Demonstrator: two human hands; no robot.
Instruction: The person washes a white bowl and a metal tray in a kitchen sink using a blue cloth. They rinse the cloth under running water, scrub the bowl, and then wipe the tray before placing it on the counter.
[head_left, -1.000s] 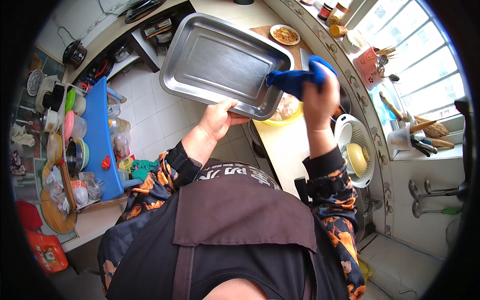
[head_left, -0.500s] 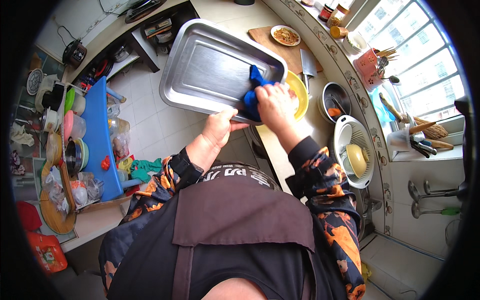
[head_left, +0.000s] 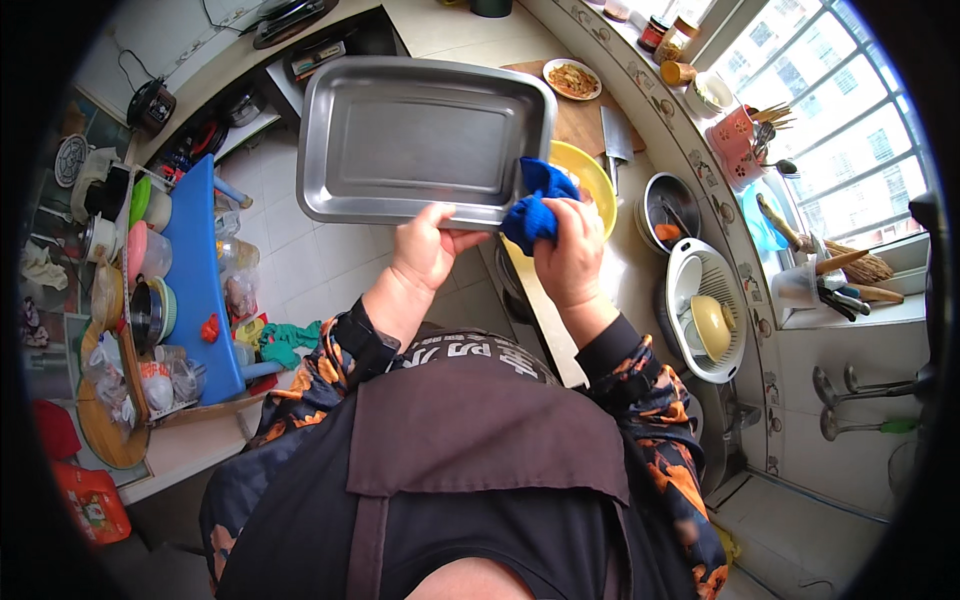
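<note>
A rectangular stainless steel tray (head_left: 415, 140) is held up in front of me, its hollow side facing me. My left hand (head_left: 425, 250) grips the tray's near rim, thumb over the edge and fingers behind. My right hand (head_left: 572, 248) is closed on a bunched blue cloth (head_left: 545, 185), which touches the tray at its near right corner. Just behind the cloth, a yellow bowl (head_left: 590, 170) on the counter is partly hidden by the cloth and hand.
On the counter lie a wooden board (head_left: 580, 125), a plate of food (head_left: 572, 79), a cleaver (head_left: 616, 135), a dark pan (head_left: 670, 205) and a white basket (head_left: 690, 270) holding a yellow bowl. At left stand a blue panel (head_left: 200, 290) and a crowded shelf (head_left: 165, 385).
The tray has shifted left and turned more level. My right hand with the cloth has moved from the tray's inside to its right corner; my left hand still grips the near rim.
</note>
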